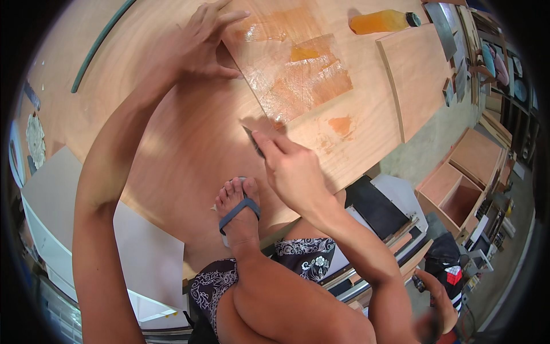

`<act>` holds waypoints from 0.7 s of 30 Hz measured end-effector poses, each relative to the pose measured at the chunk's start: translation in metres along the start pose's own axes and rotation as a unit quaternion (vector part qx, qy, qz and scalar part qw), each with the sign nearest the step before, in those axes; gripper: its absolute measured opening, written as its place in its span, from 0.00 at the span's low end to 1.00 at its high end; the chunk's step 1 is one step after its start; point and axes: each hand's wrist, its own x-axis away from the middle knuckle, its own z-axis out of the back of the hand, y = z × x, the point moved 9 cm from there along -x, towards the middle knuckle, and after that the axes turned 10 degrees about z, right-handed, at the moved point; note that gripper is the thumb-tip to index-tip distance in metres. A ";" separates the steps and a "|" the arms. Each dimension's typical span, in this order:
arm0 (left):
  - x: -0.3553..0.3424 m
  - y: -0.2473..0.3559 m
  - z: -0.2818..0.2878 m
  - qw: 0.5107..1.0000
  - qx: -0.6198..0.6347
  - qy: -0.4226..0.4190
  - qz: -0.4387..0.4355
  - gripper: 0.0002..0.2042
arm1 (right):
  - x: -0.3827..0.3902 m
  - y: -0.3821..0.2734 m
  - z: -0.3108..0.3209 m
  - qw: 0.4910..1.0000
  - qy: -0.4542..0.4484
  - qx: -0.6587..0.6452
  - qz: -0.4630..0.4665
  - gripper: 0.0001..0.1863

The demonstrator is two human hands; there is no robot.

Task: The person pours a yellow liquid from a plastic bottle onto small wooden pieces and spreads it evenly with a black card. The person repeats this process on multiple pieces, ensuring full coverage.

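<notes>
A plywood piece smeared with wet, shiny orange glue point(312, 92) lies on a larger sheet of plywood point(183, 137). My left hand point(206, 43) is at its left edge, fingers spread and thumb apart, with nothing gripped that I can see. Near the piece's lower corner, my right hand point(292, 169) is closed around a thin, dark, flat scraper point(252, 141). The scraper's tip points up and left, close to the wood. A patch of orange residue point(340, 126) marks the plywood right of that corner.
A bottle of orange liquid point(381, 22) with a black cap lies at the top right, by another wood panel point(415, 80). A green strip point(103, 43) curves at upper left. My sandalled foot point(238, 206) rests on the plywood. Wooden boxes point(458, 192) stand at right.
</notes>
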 end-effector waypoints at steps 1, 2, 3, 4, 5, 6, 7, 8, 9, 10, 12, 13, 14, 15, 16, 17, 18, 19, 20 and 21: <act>0.001 0.003 0.000 1.000 -0.006 -0.004 0.005 0.62 | -0.006 0.002 0.019 0.999 0.038 0.002 0.004 0.21; 0.002 0.005 0.000 1.000 -0.010 -0.008 0.008 0.62 | -0.016 0.008 0.039 0.997 0.076 0.004 0.007 0.21; 0.002 0.005 0.001 1.000 -0.001 -0.009 0.007 0.62 | -0.027 0.014 0.056 0.993 0.116 0.010 0.009 0.21; 0.001 0.004 0.002 1.000 0.006 -0.008 0.005 0.63 | -0.041 0.020 0.065 0.992 0.123 0.041 -0.005 0.20; -0.001 0.003 0.002 1.000 0.014 -0.008 0.003 0.63 | -0.055 0.028 0.073 0.989 0.128 0.073 -0.020 0.20; -0.004 0.002 0.003 1.000 0.027 -0.003 -0.008 0.62 | -0.066 0.036 0.079 0.985 0.134 0.104 -0.034 0.19; -0.005 0.000 0.003 0.999 0.039 0.001 -0.019 0.62 | -0.076 0.041 0.074 0.984 0.127 0.122 -0.039 0.19; -0.006 0.000 0.003 0.998 0.052 0.004 -0.031 0.61 | -0.086 0.043 0.064 0.982 0.119 0.141 -0.045 0.18; -0.007 -0.001 0.003 0.997 0.063 0.006 -0.037 0.61 | -0.091 0.042 0.053 0.979 0.111 0.161 -0.051 0.18; -0.006 -0.004 0.002 0.997 0.067 0.005 -0.038 0.59 | -0.092 0.036 0.034 0.979 0.099 0.170 -0.043 0.18; -0.004 -0.006 0.004 0.997 0.061 -0.006 -0.037 0.57 | -0.084 0.019 0.003 0.978 0.075 0.193 -0.024 0.19; 0.001 -0.010 0.006 0.998 0.054 -0.014 -0.027 0.55 | -0.078 0.010 0.000 0.982 0.079 0.169 -0.002 0.19; 0.003 -0.013 0.009 0.999 0.046 -0.020 -0.020 0.54 | -0.072 0.001 0.001 0.985 0.085 0.146 0.020 0.20; 0.006 -0.016 0.012 0.999 0.042 -0.025 -0.016 0.53 | -0.069 -0.005 0.003 0.988 0.090 0.122 0.043 0.20; 0.008 -0.019 0.014 0.999 0.035 -0.032 -0.011 0.52 | -0.074 0.001 0.019 0.990 0.077 0.119 0.017 0.19; 0.007 -0.020 0.014 0.999 0.036 -0.033 -0.009 0.50 | -0.075 0.017 0.037 0.987 0.088 0.132 0.000 0.19; 0.003 -0.019 0.015 0.999 0.033 -0.036 -0.011 0.49 | -0.082 0.037 0.055 0.984 0.102 0.145 -0.020 0.19; 0.000 -0.018 0.016 0.999 0.032 -0.037 -0.013 0.48 | -0.087 0.050 0.066 0.979 0.118 0.161 -0.041 0.18; -0.003 -0.019 0.016 0.999 0.032 -0.038 -0.012 0.47 | -0.093 0.053 0.059 0.978 0.101 0.175 -0.048 0.18; -0.004 -0.020 0.016 0.999 0.031 -0.040 -0.008 0.46 | -0.098 0.053 0.043 0.977 0.083 0.188 -0.055 0.18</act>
